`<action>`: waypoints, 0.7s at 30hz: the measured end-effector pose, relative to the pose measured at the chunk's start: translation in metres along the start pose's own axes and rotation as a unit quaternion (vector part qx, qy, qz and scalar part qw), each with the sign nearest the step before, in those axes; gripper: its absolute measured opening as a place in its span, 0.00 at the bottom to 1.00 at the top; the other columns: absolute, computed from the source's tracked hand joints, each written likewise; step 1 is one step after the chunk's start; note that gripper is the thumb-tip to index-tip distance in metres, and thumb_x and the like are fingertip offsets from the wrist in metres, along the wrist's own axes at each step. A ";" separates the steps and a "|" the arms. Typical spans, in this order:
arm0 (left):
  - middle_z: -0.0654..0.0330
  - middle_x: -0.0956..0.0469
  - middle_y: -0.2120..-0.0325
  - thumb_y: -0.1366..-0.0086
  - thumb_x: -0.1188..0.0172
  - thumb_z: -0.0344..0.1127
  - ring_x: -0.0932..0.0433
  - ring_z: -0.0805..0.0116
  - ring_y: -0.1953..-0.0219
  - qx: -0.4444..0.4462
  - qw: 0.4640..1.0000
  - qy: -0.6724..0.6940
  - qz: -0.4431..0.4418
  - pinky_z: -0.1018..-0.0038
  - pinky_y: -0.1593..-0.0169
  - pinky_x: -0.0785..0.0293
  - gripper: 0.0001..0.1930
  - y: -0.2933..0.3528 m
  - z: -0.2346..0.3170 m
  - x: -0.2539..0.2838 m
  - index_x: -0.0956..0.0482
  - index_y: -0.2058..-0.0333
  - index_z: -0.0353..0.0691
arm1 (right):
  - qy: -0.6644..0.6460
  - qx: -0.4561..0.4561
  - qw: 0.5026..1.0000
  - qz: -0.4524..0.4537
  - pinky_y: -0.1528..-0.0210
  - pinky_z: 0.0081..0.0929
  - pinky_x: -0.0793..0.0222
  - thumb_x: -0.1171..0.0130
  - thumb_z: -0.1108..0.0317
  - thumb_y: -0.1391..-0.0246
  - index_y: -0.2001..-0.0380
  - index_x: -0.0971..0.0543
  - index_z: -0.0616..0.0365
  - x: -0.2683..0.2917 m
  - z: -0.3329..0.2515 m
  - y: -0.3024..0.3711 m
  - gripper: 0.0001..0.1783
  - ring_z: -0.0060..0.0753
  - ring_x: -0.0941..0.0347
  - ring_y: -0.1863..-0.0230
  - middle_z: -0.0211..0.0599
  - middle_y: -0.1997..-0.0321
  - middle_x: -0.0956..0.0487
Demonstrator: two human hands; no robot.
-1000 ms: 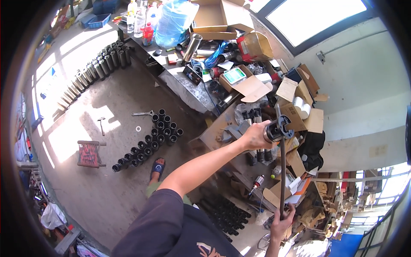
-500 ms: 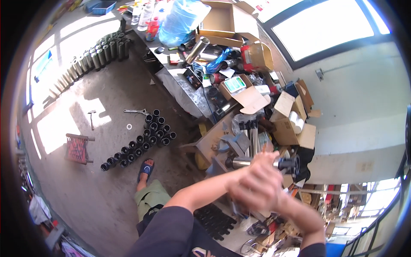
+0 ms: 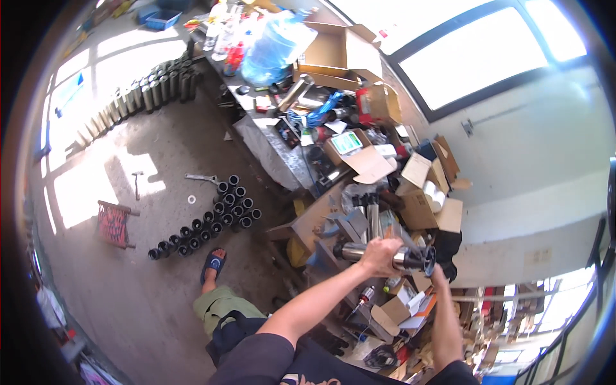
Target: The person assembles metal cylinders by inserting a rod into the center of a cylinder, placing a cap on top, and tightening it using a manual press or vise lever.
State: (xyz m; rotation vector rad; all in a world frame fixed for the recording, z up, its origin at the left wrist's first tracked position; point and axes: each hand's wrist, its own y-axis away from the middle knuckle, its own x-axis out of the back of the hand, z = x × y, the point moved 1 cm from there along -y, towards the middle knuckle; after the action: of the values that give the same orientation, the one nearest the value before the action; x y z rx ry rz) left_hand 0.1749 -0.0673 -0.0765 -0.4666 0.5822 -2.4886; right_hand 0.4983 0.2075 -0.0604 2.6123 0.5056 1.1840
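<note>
A shiny metal tube [image 3: 351,252] with black ends lies across a stand at the bench's near end. My left hand [image 3: 381,256] is closed around it, close to its right part. At that right end sits a wide black ring-shaped end piece [image 3: 423,259]. Against this end piece, on its near right side, is my right hand [image 3: 440,277]; its fingers are mostly hidden and slightly smeared. Just beyond the held tube, more shiny tubes with black tops [image 3: 371,208] stand together.
A crowded bench [image 3: 296,163] runs away to the far left, bearing open cardboard boxes [image 3: 376,160] and a blue plastic bag [image 3: 266,54]. On the floor stand several black cylinders [image 3: 205,218], an adjustable wrench [image 3: 200,177], a hammer [image 3: 136,183] and a low stool [image 3: 115,224].
My right hand, blurred in front of the tube before, has moved right to the tube's black end. My left hand stays around the tube. The whole view has shifted slightly.
</note>
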 end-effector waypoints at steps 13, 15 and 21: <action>0.49 0.19 0.71 0.58 0.26 0.42 0.17 0.45 0.65 0.061 0.991 0.073 0.097 0.57 0.62 0.20 0.27 -0.022 -0.004 0.010 0.27 0.60 0.42 | 0.237 0.465 0.849 0.084 0.75 0.27 0.38 0.37 0.66 0.53 0.41 0.27 0.67 -0.111 -0.147 0.428 0.34 0.28 0.35 0.79 0.33 0.76 0.31; 0.48 0.19 0.71 0.57 0.26 0.43 0.18 0.42 0.65 0.051 0.991 0.092 0.087 0.57 0.62 0.21 0.26 -0.023 -0.004 0.012 0.27 0.60 0.43 | 0.354 0.654 0.667 0.034 0.79 0.25 0.43 0.36 0.63 0.53 0.71 0.19 0.51 -0.075 -0.185 0.390 0.06 0.25 0.38 0.82 0.21 0.82 0.35; 0.47 0.20 0.72 0.57 0.24 0.45 0.19 0.42 0.68 0.014 0.983 0.092 0.156 0.56 0.64 0.21 0.27 -0.021 -0.019 0.013 0.27 0.60 0.41 | 0.286 0.844 0.309 -0.332 0.72 0.13 0.42 0.39 0.68 0.56 0.69 0.19 0.55 -0.199 -0.334 0.350 0.08 0.15 0.34 0.74 0.17 0.78 0.34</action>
State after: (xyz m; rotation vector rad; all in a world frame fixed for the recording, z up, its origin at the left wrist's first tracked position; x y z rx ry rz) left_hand 0.1470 -0.0529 -0.0798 -0.1224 0.6379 -2.2477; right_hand 0.1976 -0.1707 0.1412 1.1561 4.2074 1.1405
